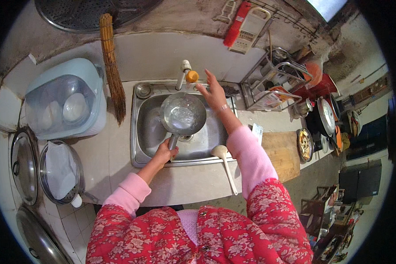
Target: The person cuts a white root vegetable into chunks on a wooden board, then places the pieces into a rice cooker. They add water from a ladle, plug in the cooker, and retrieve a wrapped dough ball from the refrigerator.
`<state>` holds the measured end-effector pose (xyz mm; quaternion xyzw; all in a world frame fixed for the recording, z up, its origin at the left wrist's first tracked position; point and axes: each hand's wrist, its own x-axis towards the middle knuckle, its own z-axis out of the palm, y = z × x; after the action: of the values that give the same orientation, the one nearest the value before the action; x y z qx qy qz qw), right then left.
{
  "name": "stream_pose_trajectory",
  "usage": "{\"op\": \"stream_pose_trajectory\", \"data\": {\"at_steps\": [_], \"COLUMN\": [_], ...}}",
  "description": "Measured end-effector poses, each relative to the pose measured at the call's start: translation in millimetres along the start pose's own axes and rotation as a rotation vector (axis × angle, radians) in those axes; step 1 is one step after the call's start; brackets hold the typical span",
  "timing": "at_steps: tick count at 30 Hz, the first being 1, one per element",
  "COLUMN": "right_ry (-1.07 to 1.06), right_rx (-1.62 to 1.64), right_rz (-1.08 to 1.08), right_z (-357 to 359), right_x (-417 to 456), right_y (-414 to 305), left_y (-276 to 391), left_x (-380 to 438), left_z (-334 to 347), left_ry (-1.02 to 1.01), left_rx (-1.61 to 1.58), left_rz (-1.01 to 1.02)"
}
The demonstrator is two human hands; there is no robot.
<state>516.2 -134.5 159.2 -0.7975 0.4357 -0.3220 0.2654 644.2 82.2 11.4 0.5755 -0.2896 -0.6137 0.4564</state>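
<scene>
My left hand (165,152) grips the handle of a round metal water ladle (183,113), whose bowl is over the stainless steel sink (145,135) and under the faucet (181,77). Clear water appears to be in the bowl. Close to the faucet's orange knob (192,76), my right hand (214,94) is raised with its fingers apart, holding nothing. A small gap shows between those fingers and the knob. On the sink's front rim rests a cream-coloured ladle (221,152), its handle pointing towards me.
Left of the sink stand a light blue lidded bin (95,122) with bowls and a twig brush (112,72). A metal rack (250,95), a cleaver (257,132), a wooden cutting board (280,153) and a dish of sliced food (304,145) are on the right.
</scene>
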Motion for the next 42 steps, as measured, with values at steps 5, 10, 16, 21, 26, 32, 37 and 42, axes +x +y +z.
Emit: {"op": "stream_pose_trajectory", "data": {"at_steps": [5, 10, 16, 21, 26, 32, 37, 42], "right_ry": [0.112, 0.528, 1.028, 1.188, 1.302, 1.441, 1.51, 1.607], "right_rx": [0.519, 0.42, 0.289, 0.3, 0.29, 0.346, 0.311, 0.232], "right_rz": [0.115, 0.513, 0.679, 0.691, 0.821, 0.825, 0.767, 0.859], "right_z": [-102, -244, -362, -430, -471, -514, -569, -643], "right_x": [-161, -351, -560, -699, -793, -843, -866, -890], "right_y": [52, 106, 153, 173, 185, 214, 263, 312], "left_y": [3, 10, 36, 53, 53, 43, 33, 36], "left_x": [-23, -68, -145, -206, -222, -191, -144, -106], "left_z": [13, 49, 147, 266, 394, 554, 693, 836], "left_ry": [-0.024, -0.098, -0.197, -0.299, -0.54, -0.788, -0.972, -1.092], "left_rx": [0.073, 0.106, 0.152, 0.109, 0.115, 0.246, 0.395, 0.323], "left_rz": [-0.032, -0.052, -0.072, -0.175, -0.198, -0.248, -0.273, -0.299]}}
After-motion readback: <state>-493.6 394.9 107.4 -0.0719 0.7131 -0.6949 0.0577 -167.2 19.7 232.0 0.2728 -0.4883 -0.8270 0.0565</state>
